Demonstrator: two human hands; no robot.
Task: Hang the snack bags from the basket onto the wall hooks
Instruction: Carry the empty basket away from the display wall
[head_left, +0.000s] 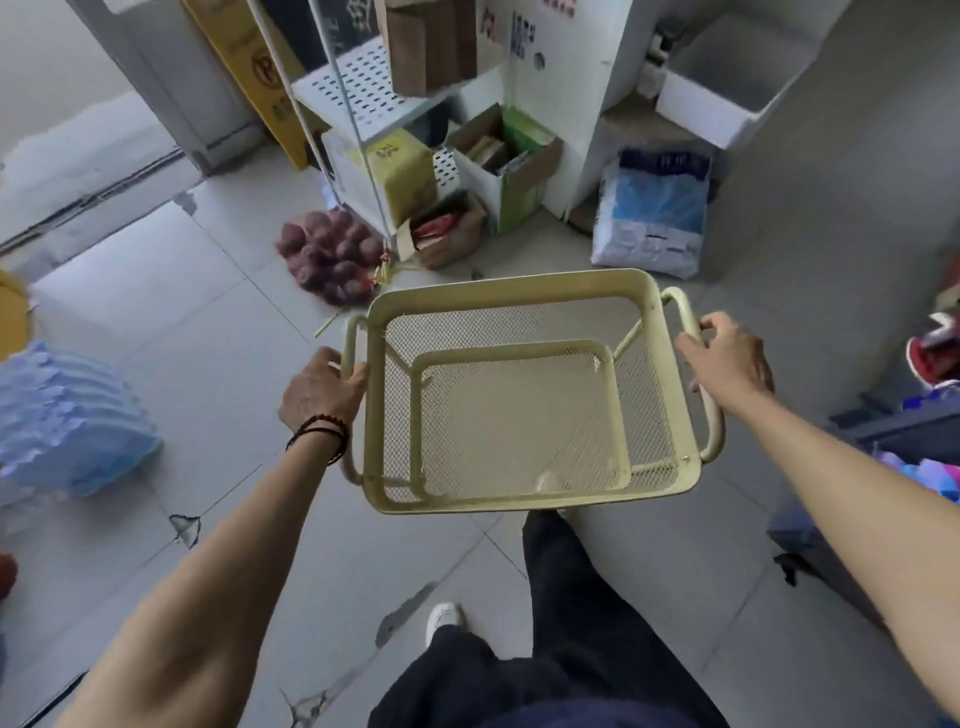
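Two grips, left hand (322, 391) and right hand (730, 364), clamp the basket (509, 287) at opposite edges.

Both forearms are bare. A bracelet (318, 427) of dark red-brown beads and thin black cords ring the wrist of the left hand (323, 391). The trousers (571, 623) are loose and black; just left of the trousers shows a white shoe (444, 618).

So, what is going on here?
A person stands on a tiled floor and holds a yellow mesh basket: the left hand grips its left handle, the right hand its right handle. The basket is off the floor and looks empty. No snack bags or wall hooks are in view. Ahead stand a white shelf and some boxes.
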